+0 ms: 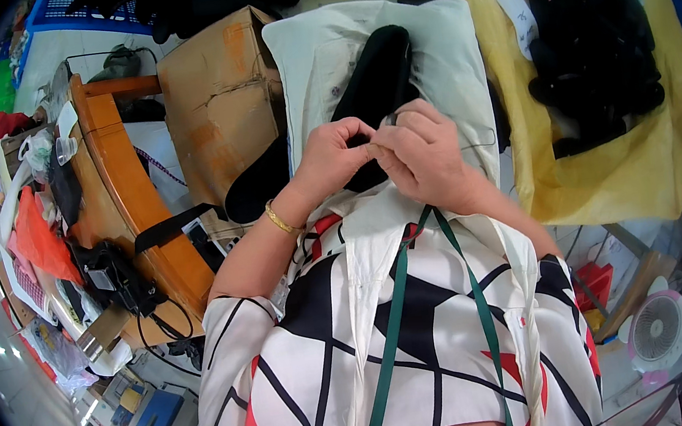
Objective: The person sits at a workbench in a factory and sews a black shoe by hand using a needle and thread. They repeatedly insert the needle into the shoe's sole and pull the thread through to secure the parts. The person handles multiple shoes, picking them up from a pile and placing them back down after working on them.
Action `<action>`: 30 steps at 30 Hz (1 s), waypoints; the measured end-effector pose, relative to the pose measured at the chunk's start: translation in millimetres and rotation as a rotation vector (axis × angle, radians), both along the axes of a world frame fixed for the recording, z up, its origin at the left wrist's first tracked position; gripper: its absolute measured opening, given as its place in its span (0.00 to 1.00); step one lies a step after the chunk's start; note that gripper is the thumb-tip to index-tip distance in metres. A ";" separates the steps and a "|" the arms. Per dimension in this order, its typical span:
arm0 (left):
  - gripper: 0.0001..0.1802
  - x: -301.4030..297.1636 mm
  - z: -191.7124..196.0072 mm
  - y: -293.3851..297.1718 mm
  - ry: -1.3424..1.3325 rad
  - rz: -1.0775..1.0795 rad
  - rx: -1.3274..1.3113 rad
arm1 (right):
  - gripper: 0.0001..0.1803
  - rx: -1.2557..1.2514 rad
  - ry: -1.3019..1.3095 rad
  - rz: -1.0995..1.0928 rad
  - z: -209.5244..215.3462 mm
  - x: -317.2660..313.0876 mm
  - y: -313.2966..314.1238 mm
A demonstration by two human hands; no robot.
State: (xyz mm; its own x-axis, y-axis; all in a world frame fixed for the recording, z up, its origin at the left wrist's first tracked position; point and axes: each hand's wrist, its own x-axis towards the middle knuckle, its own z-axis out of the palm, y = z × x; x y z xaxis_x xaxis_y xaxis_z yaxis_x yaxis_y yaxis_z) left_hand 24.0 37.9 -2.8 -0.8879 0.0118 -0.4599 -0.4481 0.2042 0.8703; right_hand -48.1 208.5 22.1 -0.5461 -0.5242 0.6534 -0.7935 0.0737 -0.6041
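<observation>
Two hands, my left hand [339,152] and right hand [427,154], pinch a black fabric piece [376,81] on the white cloth [449,55]; fine fingertip work seems under way, demanding steadiness.

Left of the grip point I see a worn cardboard box [221,100], and further left a wooden table edge [137,212] carrying a black strap [168,228] and tangled black cables [124,286]. Right of the grip lies a yellow sack [650,166] holding black fabric pieces [588,38]. Well below and to the right stands a small pink fan [660,330].
</observation>
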 end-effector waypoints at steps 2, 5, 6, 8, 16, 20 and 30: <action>0.10 2.8 0.5 1.5 0.026 -0.035 -0.024 | 0.07 -0.075 -0.805 0.064 6.5 13.0 5.1; 0.09 8.6 13.7 0.5 0.116 -0.103 -0.080 | 0.11 -0.127 -1.584 0.066 27.0 -1.2 31.6; 0.09 13.6 15.0 0.9 0.136 -0.113 -0.118 | 0.11 -0.121 -1.611 -0.020 31.9 -4.9 46.7; 0.09 20.2 16.0 -1.9 0.267 -0.201 -0.273 | 0.10 -0.409 -1.479 -0.051 26.8 -17.7 91.0; 0.10 28.6 7.8 -1.5 0.517 -0.170 -0.372 | 0.15 -1.231 -1.090 -0.331 32.6 -108.8 400.5; 0.10 26.8 4.5 -2.2 0.584 -0.186 -0.415 | 0.19 -1.245 -0.799 -0.818 27.2 -105.1 476.9; 0.11 23.9 -0.3 -3.7 0.637 -0.191 -0.467 | 0.09 -0.720 -0.707 -0.914 -18.8 -102.0 434.4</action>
